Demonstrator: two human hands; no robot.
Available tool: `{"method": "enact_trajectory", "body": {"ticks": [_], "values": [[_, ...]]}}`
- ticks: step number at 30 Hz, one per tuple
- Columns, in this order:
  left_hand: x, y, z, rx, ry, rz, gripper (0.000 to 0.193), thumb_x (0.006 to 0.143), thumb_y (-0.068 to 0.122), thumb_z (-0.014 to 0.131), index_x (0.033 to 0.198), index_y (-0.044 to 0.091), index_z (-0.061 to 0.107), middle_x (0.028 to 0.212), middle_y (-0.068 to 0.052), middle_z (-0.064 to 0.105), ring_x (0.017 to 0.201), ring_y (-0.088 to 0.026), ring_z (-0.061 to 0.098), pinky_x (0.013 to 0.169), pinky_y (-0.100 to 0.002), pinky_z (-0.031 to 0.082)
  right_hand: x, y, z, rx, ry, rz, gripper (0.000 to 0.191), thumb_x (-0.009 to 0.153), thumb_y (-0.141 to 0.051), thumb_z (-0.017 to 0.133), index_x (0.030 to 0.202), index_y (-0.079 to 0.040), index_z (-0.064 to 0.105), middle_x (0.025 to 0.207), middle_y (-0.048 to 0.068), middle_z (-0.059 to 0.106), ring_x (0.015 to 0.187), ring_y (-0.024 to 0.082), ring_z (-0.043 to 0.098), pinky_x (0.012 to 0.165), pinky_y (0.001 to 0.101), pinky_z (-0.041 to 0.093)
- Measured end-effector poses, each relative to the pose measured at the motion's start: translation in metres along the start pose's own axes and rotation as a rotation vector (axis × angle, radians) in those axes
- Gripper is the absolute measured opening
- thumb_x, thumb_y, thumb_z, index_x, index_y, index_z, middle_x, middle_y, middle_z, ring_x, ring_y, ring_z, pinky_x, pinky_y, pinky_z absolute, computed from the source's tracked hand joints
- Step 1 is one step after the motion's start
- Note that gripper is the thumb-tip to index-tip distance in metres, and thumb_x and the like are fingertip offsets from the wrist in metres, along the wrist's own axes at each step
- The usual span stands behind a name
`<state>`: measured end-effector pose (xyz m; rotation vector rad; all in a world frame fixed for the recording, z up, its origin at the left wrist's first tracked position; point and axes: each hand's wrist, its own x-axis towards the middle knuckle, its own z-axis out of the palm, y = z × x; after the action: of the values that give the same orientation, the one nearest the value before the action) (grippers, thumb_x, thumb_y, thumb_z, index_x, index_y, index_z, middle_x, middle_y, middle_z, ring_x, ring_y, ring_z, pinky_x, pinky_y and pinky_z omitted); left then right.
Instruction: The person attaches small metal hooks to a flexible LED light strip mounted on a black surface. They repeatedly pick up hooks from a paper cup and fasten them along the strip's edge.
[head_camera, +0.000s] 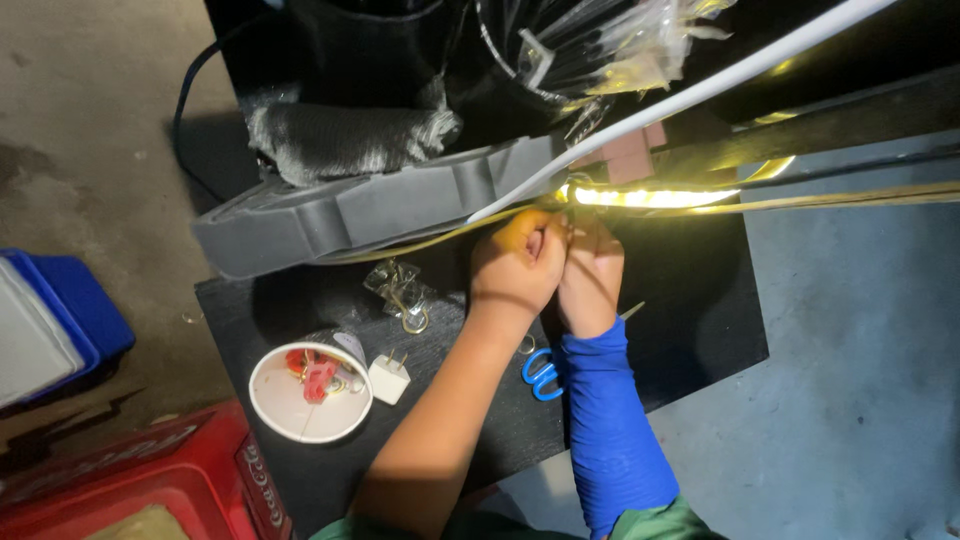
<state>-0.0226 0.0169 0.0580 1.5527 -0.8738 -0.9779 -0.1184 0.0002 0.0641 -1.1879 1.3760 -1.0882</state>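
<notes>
Both hands up at the lit LED strip, far side of the black table. Left hand fisted, fingers curled tight round the strip's end where the glow begins. Right hand, blue sleeve on the forearm, pressed against the left, fingers bent narrow and pinching the same spot; exact fingertip contact hidden behind the knuckles.

Strip runs right from the hands, glowing yellow-white just past them, dimmer further right, off frame at the right edge. Unlit stretch trails left from the hands along the near edge of a grey moulded case. White channel slants from just above the hands up to the far right corner.

Near the hands on the table: blue-handled scissors, partly under the right forearm. Left of those, white plug adapter, touching a white paper cup lying with red clips inside. Clear bag of metal clips between cup and case.

Far side: grey rolled cloth on top of the case, crumpled clear plastic beyond. Floor left: blue bin, red crate at near left corner.
</notes>
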Motion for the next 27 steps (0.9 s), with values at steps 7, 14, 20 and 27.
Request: {"method": "enact_trajectory", "body": {"ticks": [7,14,20,27], "values": [[-0.005,0.002,-0.014,0.155,0.108,0.061,0.022,0.094,0.031,0.066,0.087,0.011,0.07,0.073,-0.009,0.072,0.065,-0.027,0.071,0.062,-0.038,0.055,0.005,0.016,-0.005,-0.6,0.059,-0.382,0.019,0.1,-0.008,0.051,0.085,0.0,0.059,0.075,0.018,0.063,0.06,0.026,0.058,0.058,0.0408,0.046],[-0.005,-0.003,-0.016,-0.147,0.14,0.021,0.017,0.093,0.019,0.067,0.083,0.006,0.067,0.066,-0.009,0.065,0.057,-0.019,0.061,0.059,-0.033,0.052,0.006,0.015,-0.016,1.259,-0.248,0.497,0.014,0.102,0.012,0.05,0.092,0.01,0.06,0.063,0.02,0.055,0.043,0.026,0.047,0.037,0.0379,0.038],[-0.002,-0.004,-0.017,-0.145,0.173,0.014,0.018,0.093,0.016,0.066,0.078,0.004,0.064,0.06,-0.008,0.059,0.052,-0.015,0.053,0.055,-0.031,0.045,0.005,0.013,-0.012,-0.566,0.027,-0.453,0.014,0.107,-0.012,0.051,0.096,-0.008,0.06,0.073,0.001,0.054,0.059,0.017,0.049,0.055,0.0333,0.04],[-0.006,-0.014,-0.01,-0.223,0.185,0.056,0.016,0.091,0.011,0.065,0.078,0.004,0.061,0.061,-0.007,0.056,0.056,-0.013,0.049,0.056,-0.031,0.045,0.011,-0.001,-0.02,0.555,-0.128,0.454,0.028,0.107,-0.02,0.058,0.081,-0.012,0.052,0.059,-0.003,0.04,0.045,0.009,0.035,0.039,0.0276,0.026]]}}
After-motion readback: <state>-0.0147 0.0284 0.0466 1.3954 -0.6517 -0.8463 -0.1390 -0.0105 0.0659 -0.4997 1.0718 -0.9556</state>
